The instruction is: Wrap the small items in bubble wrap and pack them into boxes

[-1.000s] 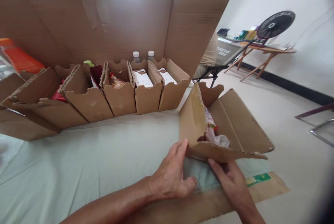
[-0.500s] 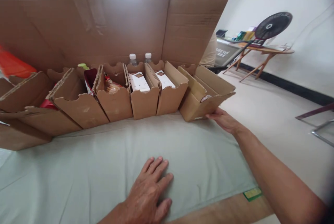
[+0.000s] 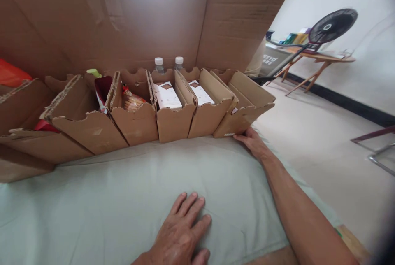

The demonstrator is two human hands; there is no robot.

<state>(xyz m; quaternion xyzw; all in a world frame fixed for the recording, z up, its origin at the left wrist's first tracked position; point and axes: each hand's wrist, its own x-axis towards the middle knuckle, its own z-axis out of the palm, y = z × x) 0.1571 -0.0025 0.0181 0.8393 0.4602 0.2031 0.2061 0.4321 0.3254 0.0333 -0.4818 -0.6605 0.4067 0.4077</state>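
1. Looking at the right end of the row, we find the end box (image 3: 239, 124), made of cardboard and open at top. It stands on the green cloth (image 3: 117, 203), just beside the neighbouring box (image 3: 209, 119), and their lower front corners seem to meet.
2. Our right hand (image 3: 254, 143) is at the near right bottom corner of the end box. The thumb lies along the low front edge; the other fingers are mostly hidden, so we cannot tell if they grasp the box or only press on it.
3. Our left hand (image 3: 182, 234) rests on the near part of the cloth, fingers spread and relaxed, holding nothing.
4. On the far side, the tall cardboard panel (image 3: 148, 22) stands behind the row.
5. In our judgement, the step in hand is the setting of the end box into line with the others.
6. The next move, we think, calls for a small, gentle push to the left if some gap remains, and then for freeing the right fingers without tilting the box.
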